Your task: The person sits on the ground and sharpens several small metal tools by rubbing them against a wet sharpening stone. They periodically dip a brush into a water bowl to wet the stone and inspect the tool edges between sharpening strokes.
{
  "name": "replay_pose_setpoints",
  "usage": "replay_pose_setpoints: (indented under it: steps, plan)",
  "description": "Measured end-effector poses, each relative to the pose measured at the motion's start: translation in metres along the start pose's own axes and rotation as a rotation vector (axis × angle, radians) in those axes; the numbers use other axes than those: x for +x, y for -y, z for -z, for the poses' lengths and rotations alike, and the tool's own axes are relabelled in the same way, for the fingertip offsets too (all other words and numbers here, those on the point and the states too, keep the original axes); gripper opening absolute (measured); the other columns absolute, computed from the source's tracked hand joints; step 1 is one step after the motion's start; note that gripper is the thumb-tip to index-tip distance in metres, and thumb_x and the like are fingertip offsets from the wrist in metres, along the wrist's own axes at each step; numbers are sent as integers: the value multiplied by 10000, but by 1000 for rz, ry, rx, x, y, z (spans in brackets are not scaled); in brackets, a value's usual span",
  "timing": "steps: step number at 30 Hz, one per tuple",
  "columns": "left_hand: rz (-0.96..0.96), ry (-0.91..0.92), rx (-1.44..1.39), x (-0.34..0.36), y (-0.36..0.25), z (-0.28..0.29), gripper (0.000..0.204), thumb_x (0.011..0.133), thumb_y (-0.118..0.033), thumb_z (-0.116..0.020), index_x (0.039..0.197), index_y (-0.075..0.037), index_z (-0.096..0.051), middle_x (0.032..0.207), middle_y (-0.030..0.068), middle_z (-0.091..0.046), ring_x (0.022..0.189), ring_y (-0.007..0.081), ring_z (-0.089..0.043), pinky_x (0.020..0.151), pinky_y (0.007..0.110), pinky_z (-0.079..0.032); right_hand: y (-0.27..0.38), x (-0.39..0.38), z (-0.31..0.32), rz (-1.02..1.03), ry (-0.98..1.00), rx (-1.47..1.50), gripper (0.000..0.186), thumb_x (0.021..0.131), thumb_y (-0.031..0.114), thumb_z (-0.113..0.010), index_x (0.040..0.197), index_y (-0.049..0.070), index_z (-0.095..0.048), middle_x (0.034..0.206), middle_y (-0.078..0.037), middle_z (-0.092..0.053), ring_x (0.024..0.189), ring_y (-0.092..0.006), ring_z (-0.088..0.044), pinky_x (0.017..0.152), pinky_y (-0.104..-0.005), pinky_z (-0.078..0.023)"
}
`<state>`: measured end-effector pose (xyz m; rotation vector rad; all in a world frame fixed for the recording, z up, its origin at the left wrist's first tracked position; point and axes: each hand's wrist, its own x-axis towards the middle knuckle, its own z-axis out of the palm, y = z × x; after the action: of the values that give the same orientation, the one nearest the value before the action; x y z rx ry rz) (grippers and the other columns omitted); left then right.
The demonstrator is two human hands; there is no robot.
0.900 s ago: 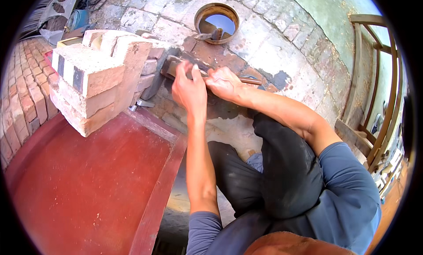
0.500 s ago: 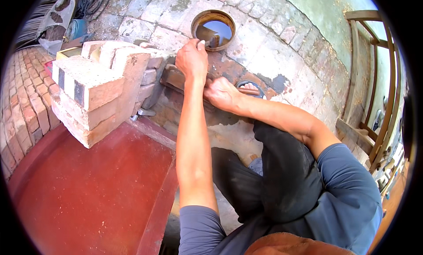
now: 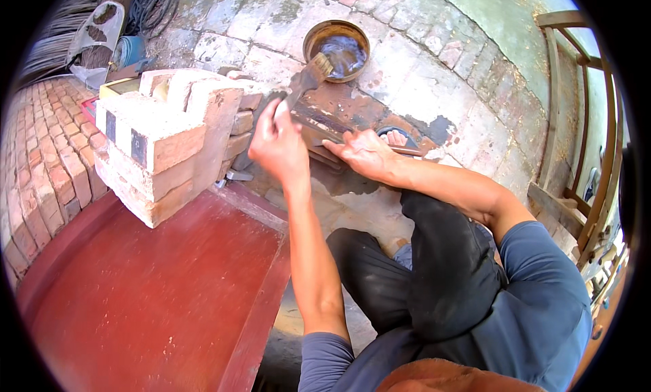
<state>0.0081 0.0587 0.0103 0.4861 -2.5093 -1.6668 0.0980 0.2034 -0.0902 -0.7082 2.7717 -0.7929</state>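
Note:
My left hand [image 3: 279, 145] is closed round the handle end of a flat brush [image 3: 308, 80]. Its pale-tipped bristles point up toward the near rim of a round brown basin [image 3: 309, 37] of rippling, dark-looking water. Lower and to the right, my right hand [image 3: 369, 153] rests closed on a long tool with a brown wooden handle [image 3: 409, 150]. The handle sticks out to the right of the hand. The tool's other end lies over a wet, dark wooden block [image 3: 319, 124], and its kind cannot be made out.
A stack of pale bricks [image 3: 163, 148] stands left of my left arm, at the edge of a red panel [image 3: 149, 290]. My foot [image 3: 395, 137] is beside the wooden handle. Wooden framing [image 3: 553, 107] stands at the right, and coiled black hose [image 3: 150, 12] lies far left.
My left hand has drawn back from the basin, bringing the brush into sight above its rim. The water now ripples. My right hand has shifted slightly right and its fingers have stretched along the tool.

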Motion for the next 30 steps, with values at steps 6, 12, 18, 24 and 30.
replay_pose_setpoints:
  steps: [6, 12, 18, 24, 30]
  plan:
    - [39, -280, 135, -62, 24, 63, 244, 1062, -111, -672, 1215, 55, -763, 791, 84, -730, 661, 126, -650, 624, 305, -546, 3, 35, 3, 18, -65, 11, 450, 909, 131, -655, 1350, 63, -716, 795, -196, -710, 676, -361, -732, 538, -461, -564]
    - [-167, -209, 493, -102, 46, 79, 204, 1035, -78, -695, 1179, 43, -774, 961, 171, -788, 719, 233, -749, 646, 357, -607, 8, 11, 4, -35, -49, 34, 443, 933, 126, -635, 1365, 69, -714, 759, -193, -685, 644, -341, -718, 521, -462, -547]
    - [-232, -312, 559, -110, 29, 80, 184, 1021, -52, -700, 1153, 52, -775, 968, 191, -779, 725, 267, -751, 647, 371, -607, -1, 17, 1, -23, -47, 37, 418, 921, 132, -634, 1326, 56, -705, 792, -198, -696, 712, -350, -735, 582, -479, -570]
    - [-213, -296, 563, -105, 34, 83, 192, 1027, -75, -709, 1155, 52, -775, 986, 196, -788, 722, 261, -762, 642, 378, -598, 0, 43, 0, 0, -140, 46, 382, 953, 122, -614, 1319, 60, -704, 801, -184, -703, 704, -348, -730, 555, -465, -554]
    - [-158, -288, 527, -106, 27, 79, 188, 1027, -79, -713, 1140, 56, -780, 977, 195, -792, 711, 238, -765, 630, 362, -602, -3, 7, -3, -33, -71, 64, 386, 948, 131, -610, 1316, 72, -709, 798, -210, -686, 703, -364, -724, 573, -483, -566]
